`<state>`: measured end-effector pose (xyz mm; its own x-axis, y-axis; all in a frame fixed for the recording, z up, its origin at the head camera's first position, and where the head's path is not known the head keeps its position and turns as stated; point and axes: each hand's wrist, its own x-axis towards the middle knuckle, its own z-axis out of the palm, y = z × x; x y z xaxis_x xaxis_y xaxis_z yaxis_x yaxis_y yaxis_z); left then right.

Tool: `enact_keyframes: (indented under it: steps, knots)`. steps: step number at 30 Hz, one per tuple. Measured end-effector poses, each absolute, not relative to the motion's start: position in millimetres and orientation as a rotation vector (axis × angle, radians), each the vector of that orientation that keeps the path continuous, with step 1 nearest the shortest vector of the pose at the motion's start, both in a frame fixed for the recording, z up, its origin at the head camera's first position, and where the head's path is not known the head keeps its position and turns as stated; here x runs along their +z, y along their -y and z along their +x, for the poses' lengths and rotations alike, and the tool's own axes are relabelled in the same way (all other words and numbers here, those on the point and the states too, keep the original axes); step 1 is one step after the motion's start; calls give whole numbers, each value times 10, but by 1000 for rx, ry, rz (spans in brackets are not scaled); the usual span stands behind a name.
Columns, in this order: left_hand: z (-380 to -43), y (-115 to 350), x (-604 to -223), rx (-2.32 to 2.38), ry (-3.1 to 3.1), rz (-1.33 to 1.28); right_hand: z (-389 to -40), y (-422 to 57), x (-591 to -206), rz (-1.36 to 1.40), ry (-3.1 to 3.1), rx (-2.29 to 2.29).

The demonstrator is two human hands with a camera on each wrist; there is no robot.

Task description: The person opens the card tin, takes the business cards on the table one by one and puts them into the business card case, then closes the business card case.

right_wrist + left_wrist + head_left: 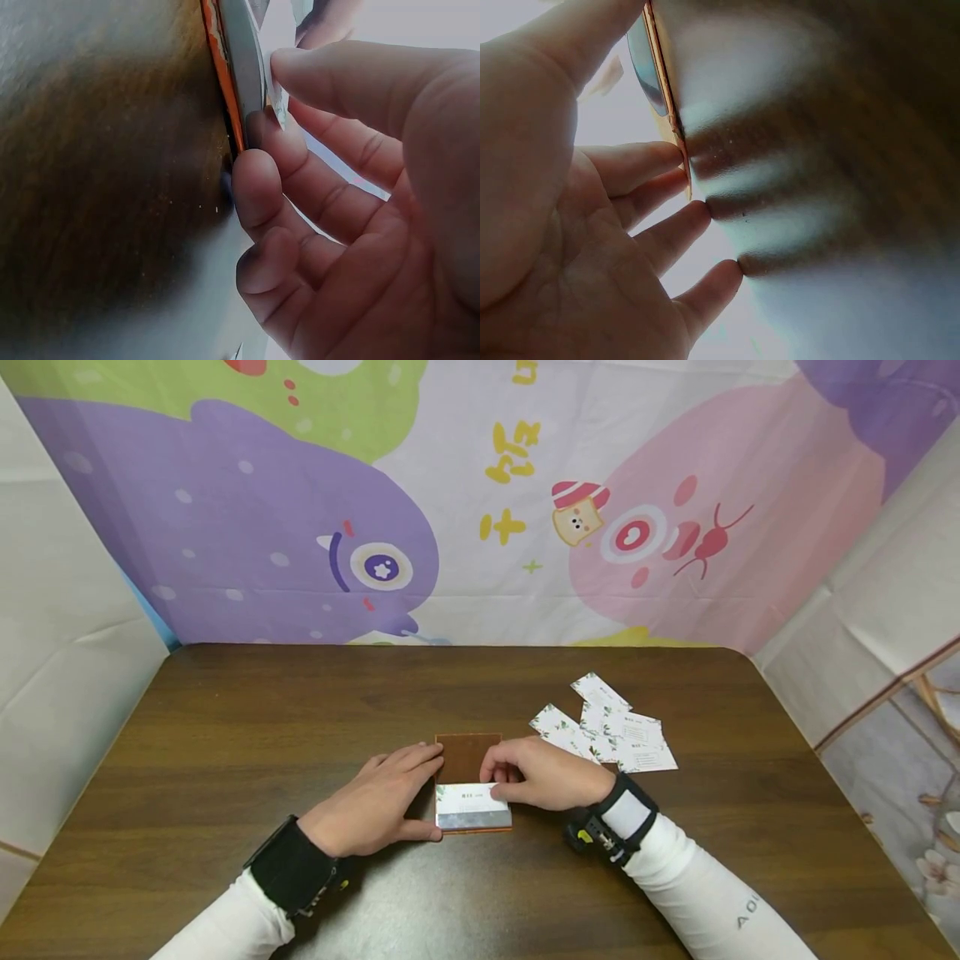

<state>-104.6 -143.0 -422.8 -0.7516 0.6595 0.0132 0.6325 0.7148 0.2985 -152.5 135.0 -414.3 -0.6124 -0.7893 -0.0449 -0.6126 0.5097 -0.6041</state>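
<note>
A brown card holder (pixel 467 760) lies unfolded on the table, seen in the head view. Its near half carries a white business card (pixel 459 795) with a leaf print, whose lower part sits behind a greyish see-through pocket (pixel 472 820). My right hand (pixel 551 775) pinches that card at its right edge; in the right wrist view the thumb (pixel 322 71) presses the card's face and other fingers curl behind. Along the holder's left side rests my left hand (pixel 375 802), fingers extended, fingertips at the upper part and thumb by the lower corner. The left wrist view shows fingertips touching the holder's edge (pixel 676 135).
Several white leaf-printed cards (pixel 648 758) lie overlapping to the right, beyond my right hand. The brown wooden table (pixel 300 693) ends at the back against a cartoon-printed cloth (pixel 472 577). Pale cloths hang at both sides.
</note>
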Motion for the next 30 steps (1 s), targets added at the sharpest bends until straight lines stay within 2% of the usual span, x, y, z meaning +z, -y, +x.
enact_keyframes:
  steps: [22, 30]
  knots:
    - [-1046, 1436, -4222, 432, -2812, 1057, -1508, -1376, -4128, -1138, -2493, -715]
    - [-1037, 1430, -4215, 439, -2811, 1063, -1542, -1540, -4053, -1135, -2561, -727]
